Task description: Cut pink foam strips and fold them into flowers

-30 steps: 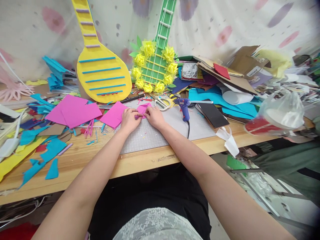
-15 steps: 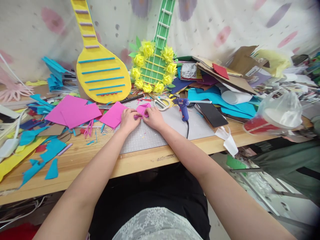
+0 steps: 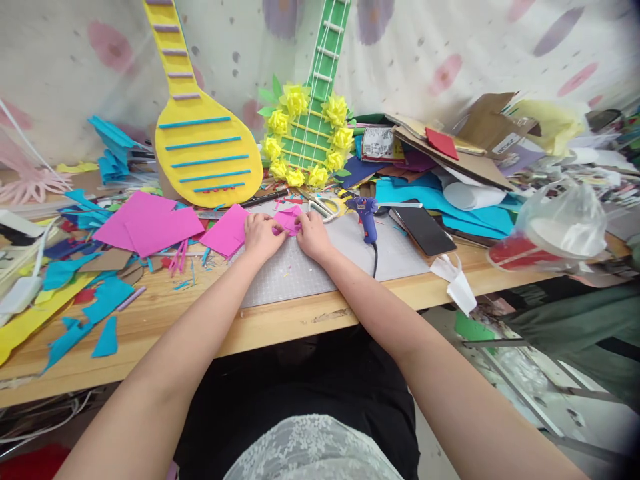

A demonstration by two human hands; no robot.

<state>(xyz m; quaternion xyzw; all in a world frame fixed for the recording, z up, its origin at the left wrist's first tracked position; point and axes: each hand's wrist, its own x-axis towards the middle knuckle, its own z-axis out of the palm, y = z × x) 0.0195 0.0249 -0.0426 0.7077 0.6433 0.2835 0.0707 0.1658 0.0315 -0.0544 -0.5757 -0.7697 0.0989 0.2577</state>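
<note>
A small folded piece of pink paper is between my two hands over the grey cutting mat. My left hand grips its left side with bent fingers, and my right hand has its fingers closed at the right edge. Part of the paper is hidden by the fingers. Just left of my left hand lies a pink sheet. Scissors with pale handles lie behind my right hand. To the right, a blue hot glue gun rests on the mat with its cord toward me.
A yellow paper guitar and a green one with yellow flowers lean at the back. More pink sheets and blue scraps lie left. A phone, a plastic-wrapped bucket and piled cardboard are right.
My hands have drawn slightly apart, the right one shifting a little to the right. More of the pink paper shows between them.
</note>
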